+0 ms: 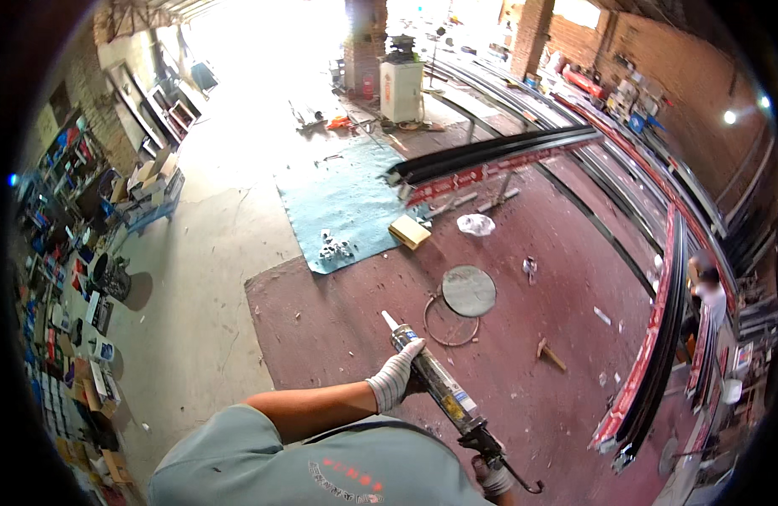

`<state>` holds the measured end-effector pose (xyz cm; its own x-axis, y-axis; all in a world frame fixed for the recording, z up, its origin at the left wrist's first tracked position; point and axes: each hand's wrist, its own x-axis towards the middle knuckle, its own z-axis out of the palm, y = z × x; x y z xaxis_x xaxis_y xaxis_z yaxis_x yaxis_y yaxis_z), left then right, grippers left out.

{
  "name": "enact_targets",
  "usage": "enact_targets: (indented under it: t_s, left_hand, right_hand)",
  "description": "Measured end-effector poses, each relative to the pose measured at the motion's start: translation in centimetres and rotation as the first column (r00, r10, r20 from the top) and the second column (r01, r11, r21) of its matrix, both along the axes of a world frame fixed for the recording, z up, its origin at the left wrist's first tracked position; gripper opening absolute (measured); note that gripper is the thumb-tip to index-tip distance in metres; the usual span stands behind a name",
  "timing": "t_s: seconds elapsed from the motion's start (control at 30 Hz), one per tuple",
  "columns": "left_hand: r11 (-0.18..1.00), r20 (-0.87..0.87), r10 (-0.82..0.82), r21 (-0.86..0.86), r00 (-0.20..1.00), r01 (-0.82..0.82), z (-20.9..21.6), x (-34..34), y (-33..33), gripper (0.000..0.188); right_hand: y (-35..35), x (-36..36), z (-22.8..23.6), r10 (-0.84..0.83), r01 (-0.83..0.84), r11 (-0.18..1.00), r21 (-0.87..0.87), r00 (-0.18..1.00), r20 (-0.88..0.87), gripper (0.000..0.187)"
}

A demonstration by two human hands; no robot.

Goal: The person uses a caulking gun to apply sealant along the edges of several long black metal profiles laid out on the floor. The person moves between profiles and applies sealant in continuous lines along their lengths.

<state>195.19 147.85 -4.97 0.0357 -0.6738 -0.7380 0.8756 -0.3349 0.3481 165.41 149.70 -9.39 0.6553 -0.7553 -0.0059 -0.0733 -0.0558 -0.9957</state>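
Observation:
A caulking gun loaded with a dark sealant tube lies across the front of my body, its white nozzle aimed up and to the left. My left hand, in a striped white glove, is wrapped around the tube near its nozzle end. At the rear of the gun, my right hand, also gloved, closes about the handle; its fingers are partly hidden. On the reddish floor covering beyond the nozzle lie a round grey disc and a thin hoop that partly overlap.
A hammer, a yellow box and a white plastic bag lie on the floor. Small metal parts sit on a blue mat. Long dark profiles rest on supports ahead. Another person is at far right.

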Motion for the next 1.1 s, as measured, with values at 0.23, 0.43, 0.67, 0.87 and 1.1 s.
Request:
enact_targets:
  t_s: [0.23, 0.43, 0.67, 0.87, 1.1]
  left_hand:
    - [0.989, 0.121, 0.142, -0.067, 0.983, -0.135, -0.4, 17.1, -2.0, 0.040]
    - [0.944, 0.031, 0.330, -0.014, 0.944, -0.329, -2.7, 24.6, -5.2, 0.039]
    - [0.825, 0.029, 0.565, -0.008, 0.824, -0.565, -4.7, 35.7, -4.7, 0.052]
    - [0.679, 0.118, 0.733, -0.191, 0.670, -0.709, 0.5, 42.9, -11.2, 0.049]
    - [0.798, 0.225, 0.601, -0.219, 0.766, -0.562, 3.5, 49.4, -21.6, 0.044]
  right_hand:
    - [-5.4, 19.7, 0.3, 0.206, -0.189, 0.976, -0.105, 0.961, 0.186, 0.049]
    - [-13.0, 29.5, -0.2, 0.354, -0.362, 0.929, 0.075, 0.929, 0.106, 0.047]
    - [-21.8, 39.4, -4.3, 0.544, -0.573, 0.806, 0.146, 0.815, 0.199, 0.044]
    - [-32.8, 50.6, -3.7, 0.690, -0.756, 0.602, 0.259, 0.655, 0.308, 0.039]
    - [-40.6, 55.5, -1.8, 0.497, -0.666, 0.675, 0.319, 0.729, 0.471, 0.050]
